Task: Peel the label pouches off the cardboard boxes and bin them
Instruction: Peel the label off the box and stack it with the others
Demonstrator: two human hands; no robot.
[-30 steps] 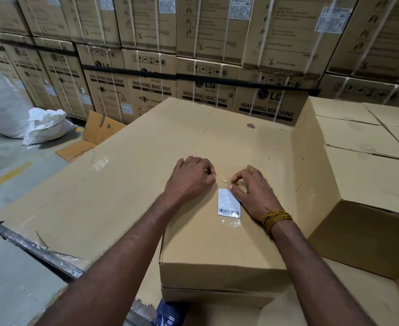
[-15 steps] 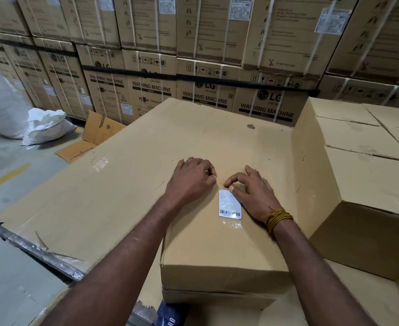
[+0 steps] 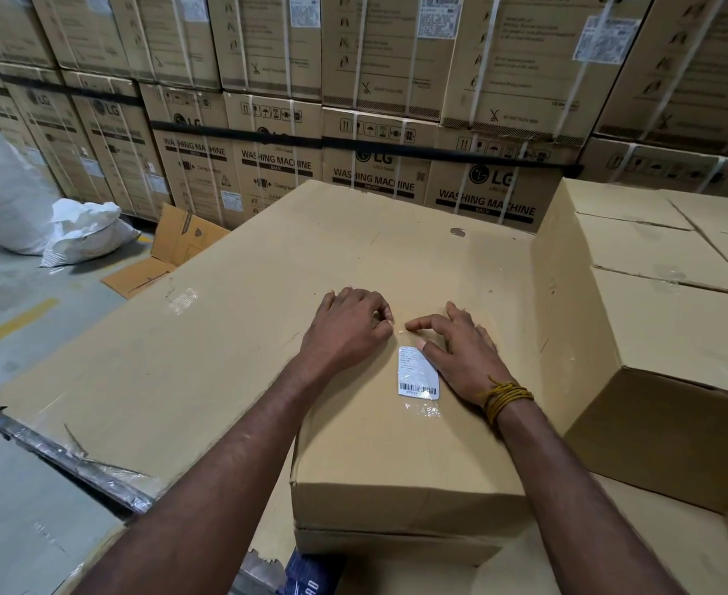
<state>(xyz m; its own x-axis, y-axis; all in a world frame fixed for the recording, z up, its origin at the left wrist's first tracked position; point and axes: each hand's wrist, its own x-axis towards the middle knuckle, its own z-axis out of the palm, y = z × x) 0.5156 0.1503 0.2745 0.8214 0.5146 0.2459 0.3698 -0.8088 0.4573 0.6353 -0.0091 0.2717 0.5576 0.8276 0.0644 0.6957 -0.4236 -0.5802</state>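
- The left hand (image 3: 347, 326) lies knuckles-up on top of the cardboard box (image 3: 396, 457), its fingers curled under, tips pressed to the surface at the far end of the clear film; whether they pinch the film's edge I cannot tell.
- The right hand (image 3: 460, 347) rests on the same box, just right of the label pouch (image 3: 417, 373); its forefinger reaches left toward the left hand, the thumb tip sits on the pouch's upper right corner, and the other fingers are spread and bent against the cardboard, grasping nothing.
- A yellow thread band (image 3: 506, 397) is wound round the right wrist.
- The label pouch is stuck flat on the box top between the two wrists, a white slip with a barcode at its near end under shiny clear film.
- The box sits on a large flat cardboard sheet (image 3: 225, 337) serving as the worktop.
- A taller cardboard box (image 3: 654, 337) stands just to the right.
- Behind stand stacked washing machine cartons (image 3: 375, 122).
- On the floor at left lie white sacks (image 3: 31, 208) and a flattened carton (image 3: 169, 259).
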